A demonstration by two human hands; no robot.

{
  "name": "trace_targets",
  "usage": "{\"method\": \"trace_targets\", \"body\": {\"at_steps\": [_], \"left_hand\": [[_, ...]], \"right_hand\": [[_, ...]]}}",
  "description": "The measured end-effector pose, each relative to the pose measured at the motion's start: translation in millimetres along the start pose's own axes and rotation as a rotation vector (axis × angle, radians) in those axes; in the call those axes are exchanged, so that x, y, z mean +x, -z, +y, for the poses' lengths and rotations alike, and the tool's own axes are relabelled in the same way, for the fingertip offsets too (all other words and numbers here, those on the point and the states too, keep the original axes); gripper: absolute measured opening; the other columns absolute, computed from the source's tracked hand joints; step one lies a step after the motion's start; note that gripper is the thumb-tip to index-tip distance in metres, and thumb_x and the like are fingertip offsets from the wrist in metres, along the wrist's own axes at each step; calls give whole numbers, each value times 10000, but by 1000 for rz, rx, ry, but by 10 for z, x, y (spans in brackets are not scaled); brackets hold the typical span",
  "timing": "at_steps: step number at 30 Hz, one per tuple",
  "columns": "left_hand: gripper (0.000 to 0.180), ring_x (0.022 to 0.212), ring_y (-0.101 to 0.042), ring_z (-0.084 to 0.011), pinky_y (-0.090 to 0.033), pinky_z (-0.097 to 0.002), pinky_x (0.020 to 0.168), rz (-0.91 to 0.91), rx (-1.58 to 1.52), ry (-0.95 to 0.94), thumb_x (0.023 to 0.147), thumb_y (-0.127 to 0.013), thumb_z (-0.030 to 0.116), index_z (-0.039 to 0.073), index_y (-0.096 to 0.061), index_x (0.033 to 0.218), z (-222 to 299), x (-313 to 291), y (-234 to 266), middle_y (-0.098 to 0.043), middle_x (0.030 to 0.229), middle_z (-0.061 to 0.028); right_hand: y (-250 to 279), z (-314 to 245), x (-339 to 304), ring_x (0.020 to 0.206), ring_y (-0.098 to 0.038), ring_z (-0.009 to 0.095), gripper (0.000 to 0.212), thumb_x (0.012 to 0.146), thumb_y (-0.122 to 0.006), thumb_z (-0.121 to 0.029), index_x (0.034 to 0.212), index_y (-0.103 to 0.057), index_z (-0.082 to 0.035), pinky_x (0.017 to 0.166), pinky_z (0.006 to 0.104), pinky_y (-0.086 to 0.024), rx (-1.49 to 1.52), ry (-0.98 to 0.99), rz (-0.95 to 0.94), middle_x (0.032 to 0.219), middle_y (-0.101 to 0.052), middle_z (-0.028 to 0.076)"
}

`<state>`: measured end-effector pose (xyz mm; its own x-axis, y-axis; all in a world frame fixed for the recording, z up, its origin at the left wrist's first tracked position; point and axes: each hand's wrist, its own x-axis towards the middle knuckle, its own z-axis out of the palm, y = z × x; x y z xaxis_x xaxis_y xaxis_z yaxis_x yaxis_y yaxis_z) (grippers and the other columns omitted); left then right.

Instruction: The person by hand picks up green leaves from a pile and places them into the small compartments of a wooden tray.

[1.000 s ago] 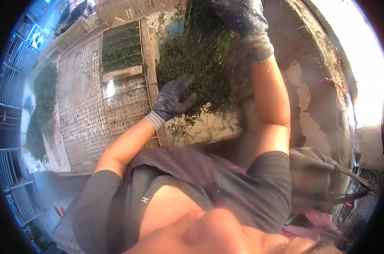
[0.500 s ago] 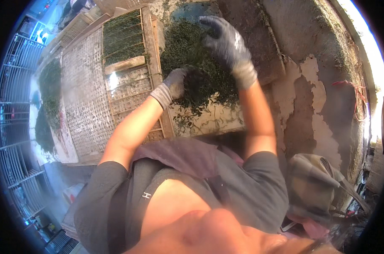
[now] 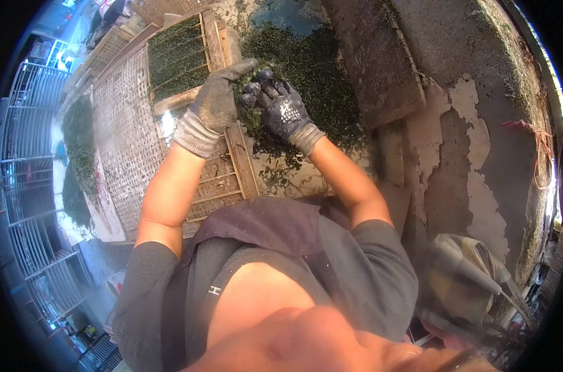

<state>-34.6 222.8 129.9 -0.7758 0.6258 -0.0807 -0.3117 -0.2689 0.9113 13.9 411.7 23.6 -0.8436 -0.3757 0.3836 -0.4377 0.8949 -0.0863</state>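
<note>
My left hand [image 3: 216, 99], in a grey knit glove, is cupped against a clump of dark green leafy shreds [image 3: 251, 115]. From the other side my right hand [image 3: 284, 110], in a dark glove with a pale print on its back, presses curled fingers into the same clump. Both hands close on it over the right rail of a wooden frame [image 3: 244, 162]. A loose pile of these shreds [image 3: 331, 93] spreads over a pale board to the right. Within the frame's far section, a flat layer of shreds [image 3: 177, 59] lies between thin crossbars.
Left of the frame stretches a woven lattice mat [image 3: 121, 130], with more green shreds [image 3: 80, 164] beyond it. A brown board [image 3: 381, 62] lies right of the pile. A bag [image 3: 461, 273] sits at the lower right, and red string [image 3: 532, 133] hangs by the right edge.
My right hand has come down and left from the far side of the pile. My left hand has moved up and left toward the frame. The two now meet around a clump.
</note>
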Motion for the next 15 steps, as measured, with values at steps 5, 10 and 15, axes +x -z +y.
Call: {"method": "trace_targets", "body": {"at_steps": [5, 10, 15], "left_hand": [[432, 1068, -680, -130, -603, -284, 863, -115, 368, -233, 1035, -600, 201, 15, -587, 1425, 553, -14, -314, -688, 1305, -80], [467, 954, -674, -41, -578, -217, 788, -441, 396, -166, 1058, -604, 280, 59, -560, 1467, 1400, 120, -434, -717, 1186, -43], [513, 1247, -630, -323, -512, -503, 1054, -770, 897, -913, 1044, -630, 367, 123, -549, 1488, 1811, 410, -514, -596, 1429, -174]], "right_hand": [[449, -135, 212, 1315, -564, 346, 512, 903, -678, -411, 1346, -661, -154, 1200, 549, -355, 248, -60, 275, 1415, -619, 145], [-588, 143, 59, 1473, -426, 363, 605, 1014, -488, -480, 1546, -487, -192, 1260, 538, -239, -93, -156, -249, 1574, -499, 135], [-826, 244, -443, 1534, -335, 372, 554, 1050, -407, -386, 1569, -448, -196, 1272, 563, -203, -130, -169, -329, 1660, -390, 99]]}}
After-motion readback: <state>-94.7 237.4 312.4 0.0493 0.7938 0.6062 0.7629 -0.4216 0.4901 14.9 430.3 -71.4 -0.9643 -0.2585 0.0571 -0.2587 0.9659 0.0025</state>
